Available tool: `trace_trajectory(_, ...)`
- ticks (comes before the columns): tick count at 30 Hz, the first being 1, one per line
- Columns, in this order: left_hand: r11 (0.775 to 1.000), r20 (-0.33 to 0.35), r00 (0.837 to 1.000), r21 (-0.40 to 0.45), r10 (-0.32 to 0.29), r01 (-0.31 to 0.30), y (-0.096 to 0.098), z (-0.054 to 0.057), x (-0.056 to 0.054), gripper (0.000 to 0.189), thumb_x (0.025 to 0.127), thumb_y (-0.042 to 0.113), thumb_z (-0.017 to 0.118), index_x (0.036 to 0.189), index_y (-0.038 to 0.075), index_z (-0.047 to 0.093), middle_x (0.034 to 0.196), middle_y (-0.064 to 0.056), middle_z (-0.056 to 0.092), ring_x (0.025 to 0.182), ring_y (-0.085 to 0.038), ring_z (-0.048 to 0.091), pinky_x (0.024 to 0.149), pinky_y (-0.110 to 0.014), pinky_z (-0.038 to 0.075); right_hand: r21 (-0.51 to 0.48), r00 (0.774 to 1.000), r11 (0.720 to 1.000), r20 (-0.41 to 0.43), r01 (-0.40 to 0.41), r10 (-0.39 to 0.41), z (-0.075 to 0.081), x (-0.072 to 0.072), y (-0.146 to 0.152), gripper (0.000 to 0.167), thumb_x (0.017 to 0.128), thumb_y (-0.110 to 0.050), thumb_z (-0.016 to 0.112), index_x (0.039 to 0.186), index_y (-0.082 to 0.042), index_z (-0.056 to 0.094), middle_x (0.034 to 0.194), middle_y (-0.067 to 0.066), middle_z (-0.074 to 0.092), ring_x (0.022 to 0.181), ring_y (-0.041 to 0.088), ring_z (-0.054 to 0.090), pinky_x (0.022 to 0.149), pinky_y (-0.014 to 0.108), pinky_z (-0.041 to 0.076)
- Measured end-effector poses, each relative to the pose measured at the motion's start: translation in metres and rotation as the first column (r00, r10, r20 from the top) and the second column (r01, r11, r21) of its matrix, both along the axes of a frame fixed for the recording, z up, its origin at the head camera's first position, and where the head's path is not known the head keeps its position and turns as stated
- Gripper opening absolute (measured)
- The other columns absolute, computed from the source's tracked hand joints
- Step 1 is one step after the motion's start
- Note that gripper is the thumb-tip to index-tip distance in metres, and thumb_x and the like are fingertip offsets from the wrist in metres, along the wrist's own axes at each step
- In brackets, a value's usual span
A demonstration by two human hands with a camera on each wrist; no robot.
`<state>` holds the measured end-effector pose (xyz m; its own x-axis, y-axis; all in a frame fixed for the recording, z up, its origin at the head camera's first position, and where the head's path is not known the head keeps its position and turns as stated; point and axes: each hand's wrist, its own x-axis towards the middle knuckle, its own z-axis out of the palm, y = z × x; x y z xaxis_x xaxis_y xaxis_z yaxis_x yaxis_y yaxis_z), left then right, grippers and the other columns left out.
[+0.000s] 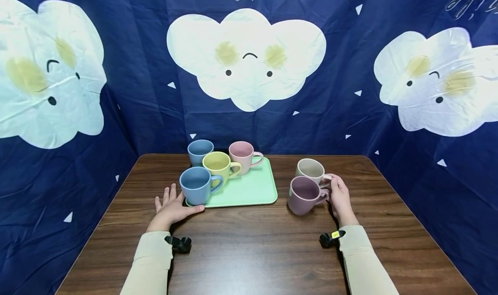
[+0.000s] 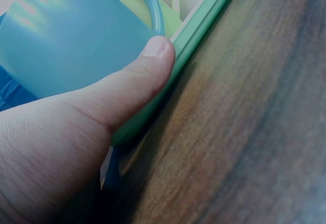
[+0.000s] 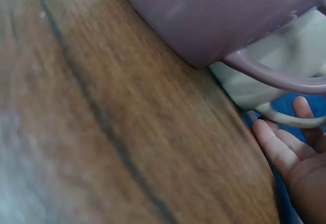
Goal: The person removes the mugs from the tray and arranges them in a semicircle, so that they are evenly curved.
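Observation:
My left hand [image 1: 171,209] lies at the left front corner of a light green tray [image 1: 254,189], fingers spread and thumb along its front rim. The left wrist view shows the thumb in front of a blue mug [image 2: 76,40] near its handle. On the tray also stand a yellow mug [image 1: 216,164], a pink mug [image 1: 241,156] and a second blue mug [image 1: 200,151]. At right, my right hand [image 1: 340,199] holds the handle of an off-white mug [image 1: 310,168]. A mauve mug [image 1: 303,197] stands just in front of it, its handle beside my fingers [image 3: 277,145].
A brown wood-grain table [image 1: 249,247] carries everything. Dark blue cloth [image 1: 342,126] with white clouds hangs behind and along both sides. Bare tabletop separates the tray from the two mugs at right.

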<state>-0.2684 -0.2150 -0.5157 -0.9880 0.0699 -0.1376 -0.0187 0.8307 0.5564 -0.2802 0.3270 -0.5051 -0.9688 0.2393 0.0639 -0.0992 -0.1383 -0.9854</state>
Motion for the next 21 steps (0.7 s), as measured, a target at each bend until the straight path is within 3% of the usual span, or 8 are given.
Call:
trace_trajectory(5,1.000,-0.001,1.000,0.000,0.002,-0.002,-0.001,0.000,0.000,0.136,0.066,0.088,0.066,0.160,0.002,0.018,0.162,-0.035,-0.012,0.147,-0.054,-0.019,0.104,-0.073,-0.024,-0.008,1.000,1.000,0.000,0.020,-0.020,-0.002,0.002,-0.002,0.026,0.109,-0.036,0.038,0.112,-0.026,0.061,0.096,-0.011,0.069,0.072,0.001,0.062,0.056,0.017,0.049)
trace_trajectory(12,1.000,0.009,1.000,-0.005,0.006,-0.005,0.000,0.001,0.001,0.134,0.067,0.088,0.065,0.161,0.003,0.019,0.162,-0.034,-0.012,0.148,-0.052,-0.019,0.105,-0.072,-0.024,-0.057,0.998,0.997,-0.035,-0.057,0.055,-0.003,0.009,-0.001,0.025,0.107,-0.036,0.042,0.112,-0.024,0.064,0.099,-0.008,0.072,0.087,0.003,0.067,0.069,0.023,0.057)
trace_trajectory(21,1.000,0.026,1.000,0.010,0.008,-0.008,0.003,0.011,0.005,0.132,0.068,0.085,0.068,0.161,0.005,0.020,0.162,-0.035,-0.012,0.148,-0.052,-0.019,0.106,-0.072,-0.023,-0.071,0.997,0.995,-0.043,-0.064,0.061,-0.006,0.016,-0.006,0.021,0.107,-0.033,0.048,0.104,-0.029,0.068,0.098,-0.012,0.073,0.087,0.001,0.067,0.069,0.022,0.057)
